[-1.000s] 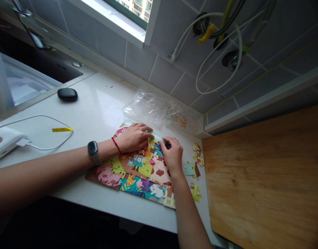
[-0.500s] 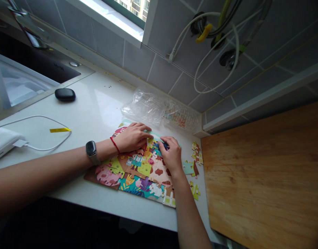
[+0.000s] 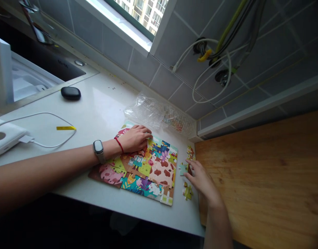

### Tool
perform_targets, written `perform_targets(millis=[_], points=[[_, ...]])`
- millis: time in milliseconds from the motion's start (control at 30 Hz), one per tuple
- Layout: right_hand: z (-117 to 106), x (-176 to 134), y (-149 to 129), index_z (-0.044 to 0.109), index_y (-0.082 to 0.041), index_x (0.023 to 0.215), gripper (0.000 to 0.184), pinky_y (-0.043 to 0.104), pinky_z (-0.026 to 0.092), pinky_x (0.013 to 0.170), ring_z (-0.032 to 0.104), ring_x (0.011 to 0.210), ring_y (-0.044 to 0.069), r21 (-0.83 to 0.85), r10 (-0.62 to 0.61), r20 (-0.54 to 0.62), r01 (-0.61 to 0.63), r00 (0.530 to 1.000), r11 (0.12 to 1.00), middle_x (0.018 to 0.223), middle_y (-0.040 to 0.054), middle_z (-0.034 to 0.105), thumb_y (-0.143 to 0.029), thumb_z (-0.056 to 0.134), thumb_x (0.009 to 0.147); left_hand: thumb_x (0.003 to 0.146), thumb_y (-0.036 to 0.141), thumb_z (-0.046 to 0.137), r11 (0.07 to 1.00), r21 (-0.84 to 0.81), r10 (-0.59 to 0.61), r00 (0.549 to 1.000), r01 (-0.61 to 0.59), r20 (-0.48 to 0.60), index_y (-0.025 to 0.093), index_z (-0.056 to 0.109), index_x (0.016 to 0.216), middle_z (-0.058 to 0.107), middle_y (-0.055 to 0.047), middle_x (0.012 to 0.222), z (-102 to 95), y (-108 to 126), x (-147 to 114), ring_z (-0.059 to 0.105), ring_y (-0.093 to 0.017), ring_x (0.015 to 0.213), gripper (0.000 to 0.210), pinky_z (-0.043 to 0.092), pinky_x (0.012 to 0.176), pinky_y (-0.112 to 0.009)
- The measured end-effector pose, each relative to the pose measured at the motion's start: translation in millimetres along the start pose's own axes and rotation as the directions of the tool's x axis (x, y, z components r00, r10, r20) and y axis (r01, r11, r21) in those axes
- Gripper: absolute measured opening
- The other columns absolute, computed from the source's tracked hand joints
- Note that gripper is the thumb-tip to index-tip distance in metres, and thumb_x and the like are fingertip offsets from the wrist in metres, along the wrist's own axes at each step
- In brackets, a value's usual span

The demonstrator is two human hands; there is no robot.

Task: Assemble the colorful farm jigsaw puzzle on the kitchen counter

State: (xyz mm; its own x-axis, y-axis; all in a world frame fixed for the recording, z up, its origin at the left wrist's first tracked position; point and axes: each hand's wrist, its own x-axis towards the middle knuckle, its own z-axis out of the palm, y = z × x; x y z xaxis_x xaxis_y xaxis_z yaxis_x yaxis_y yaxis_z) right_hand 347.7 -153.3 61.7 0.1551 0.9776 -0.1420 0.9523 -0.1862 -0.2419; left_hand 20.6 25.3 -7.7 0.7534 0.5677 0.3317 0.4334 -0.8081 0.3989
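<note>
My left hand [image 3: 136,138] lies on the upper left part of a farm-scene jigsaw puzzle [image 3: 161,171], fingers stretched out and holding nothing. The joined pieces show a spotted cow, a pig, a farmer and flowers. To the right of the puzzle, my right hand [image 3: 200,177] is at a pale green puzzle piece [image 3: 183,169] on the counter, thumb and index finger apart around its right side. Part of that piece and a brown one beside it are hidden by the fingers. Loose pieces [image 3: 190,152] lie beyond the hand, and yellow-green pieces [image 3: 187,191] nearer me.
Clear plastic packaging [image 3: 146,110] lies behind the puzzle against the tiled wall. A wooden board [image 3: 262,173] borders the counter [image 3: 96,107] on the right. At left are a black case [image 3: 71,93], a white power bank [image 3: 8,136] with a cable, and a sink [image 3: 68,71].
My right hand has left the puzzle's top area and moved right to the loose pieces. A dark blue piece now shows at the puzzle's upper right. My left hand stays on the puzzle; the view has shifted.
</note>
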Motion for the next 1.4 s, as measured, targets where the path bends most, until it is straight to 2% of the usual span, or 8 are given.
perform_targets(millis=[200, 333, 500, 767, 900, 1000, 1167, 1400], points=[[2.8, -1.6, -1.9, 0.072, -0.02, 0.123, 0.052, 0.041, 0.05, 0.106, 0.066, 0.121, 0.031, -0.122, 0.039, 0.143, -0.022, 0.989, 0.992, 0.133, 0.0152, 0.066, -0.012, 0.076, 0.072, 0.097, 0.027, 0.055, 1.0, -0.01, -0.012, 1.0, 0.012, 0.002, 0.022, 0.072, 0.116, 0.071, -0.008, 0.129, 0.8, -1.4, 0.1, 0.062, -0.028, 0.118, 0.025, 0.043, 0.104, -0.044], [1.8, 5.6, -4.1, 0.071, -0.02, 0.105, 0.035, 0.038, 0.052, 0.092, 0.068, 0.104, 0.027, -0.139, 0.038, 0.13, -0.02, 0.991, 0.99, 0.115, 0.0109, 0.069, -0.014, 0.078, 0.072, 0.097, 0.026, 0.055, 1.0, -0.021, -0.016, 1.0, 0.016, 0.0, 0.021, 0.073, 0.115, 0.071, -0.008, 0.129, 2.3, -2.2, 0.0, 0.062, -0.028, 0.118, 0.025, 0.043, 0.104, -0.044], [-6.2, 10.9, -5.3, 0.062, -0.022, 0.091, 0.034, 0.032, 0.049, 0.077, 0.066, 0.084, 0.021, -0.128, 0.081, 0.163, -0.06, 0.983, 0.99, 0.096, 0.0038, 0.069, -0.017, 0.084, 0.065, 0.096, 0.025, 0.057, 1.0, -0.012, -0.022, 1.0, 0.022, -0.008, 0.021, 0.073, 0.112, 0.072, -0.008, 0.127, 3.2, -2.1, 0.5, 0.063, -0.028, 0.117, 0.024, 0.042, 0.103, -0.043], [-6.6, 7.1, -8.6, 0.064, -0.022, 0.108, 0.041, 0.031, 0.05, 0.079, 0.069, 0.085, 0.021, -0.151, 0.061, 0.134, -0.04, 0.989, 0.988, 0.106, 0.006, 0.072, -0.017, 0.08, 0.071, 0.097, 0.026, 0.058, 1.0, -0.006, -0.003, 1.0, 0.003, -0.029, 0.021, 0.073, 0.112, 0.072, -0.008, 0.124, 4.2, -2.7, -0.5, 0.063, -0.027, 0.114, 0.022, 0.041, 0.099, -0.042], [-13.1, 8.6, -10.1, 0.069, -0.022, 0.093, 0.011, 0.032, 0.05, 0.083, 0.069, 0.092, 0.024, -0.167, -0.048, 0.118, 0.067, 0.992, 0.984, 0.1, 0.0072, 0.073, -0.019, 0.063, 0.084, 0.096, 0.026, 0.058, 1.0, -0.006, 0.006, 0.999, -0.006, -0.042, 0.022, 0.072, 0.111, 0.073, -0.008, 0.122, 5.2, -3.6, -0.6, 0.063, -0.026, 0.113, 0.021, 0.041, 0.098, -0.041], [-19.6, 14.8, -17.5, 0.07, -0.021, 0.088, 0.011, 0.032, 0.051, 0.078, 0.068, 0.084, 0.023, -0.067, -0.089, 0.08, 0.095, 0.993, 0.993, 0.091, 0.007, 0.073, -0.024, 0.059, 0.087, 0.096, 0.027, 0.058, 1.0, -0.008, 0.003, 0.999, -0.004, -0.04, 0.021, 0.073, 0.11, 0.072, -0.009, 0.122, 6.0, -4.0, -0.5, 0.062, -0.027, 0.113, 0.022, 0.041, 0.098, -0.042], [-17.4, 35.8, -43.0, 0.071, -0.022, 0.105, 0.028, 0.03, 0.05, 0.068, 0.066, 0.074, 0.021, 0.18, -0.054, -0.03, 0.058, 0.998, 0.982, 0.084, 0.0045, 0.074, -0.037, 0.067, 0.082, 0.096, 0.027, 0.056, 0.999, -0.031, 0.009, 0.999, -0.01, -0.049, 0.021, 0.074, 0.11, 0.072, -0.01, 0.123, 4.8, -3.4, -0.4, 0.062, -0.028, 0.113, 0.024, 0.043, 0.099, -0.044], [10.3, 81.6, -65.6, 0.073, -0.02, 0.088, 0.029, 0.032, 0.051, 0.071, 0.067, 0.073, 0.021, 0.374, -0.083, -0.102, 0.115, 0.991, 0.92, 0.08, 0.0058, 0.075, -0.047, 0.067, 0.079, 0.097, 0.027, 0.057, 1.0, -0.027, -0.015, 1.0, 0.014, -0.02, 0.021, 0.073, 0.111, 0.072, -0.009, 0.124, 0.6, -0.8, 0.2, 0.063, -0.028, 0.115, 0.023, 0.043, 0.1, -0.044]])
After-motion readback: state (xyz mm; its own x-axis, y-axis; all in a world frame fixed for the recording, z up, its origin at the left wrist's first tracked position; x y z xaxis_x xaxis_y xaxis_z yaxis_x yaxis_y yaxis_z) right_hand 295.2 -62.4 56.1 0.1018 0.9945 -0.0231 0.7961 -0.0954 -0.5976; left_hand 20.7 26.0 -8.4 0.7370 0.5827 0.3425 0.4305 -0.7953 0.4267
